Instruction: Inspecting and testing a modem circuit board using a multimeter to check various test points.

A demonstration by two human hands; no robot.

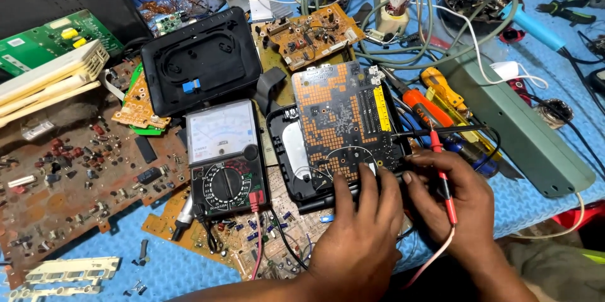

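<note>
Two bare hands work at the table's near edge: the left hand (362, 226) presses curled fingers on a dark circuit board (343, 119) lying in a black casing (287, 151), while the right hand (450, 204) pinches red and black probes (441, 169) at the board's right edge. Left of them sits an analog multimeter (225, 157).

hands (403, 214), red probe (443, 173), black circuit board (346, 119)

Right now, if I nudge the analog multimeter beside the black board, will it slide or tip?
The multimeter lies flat on loose circuit boards, so it would probably slide, not tip. Its plugged-in leads may drag. The glass-like dial face looks fragile.
</note>
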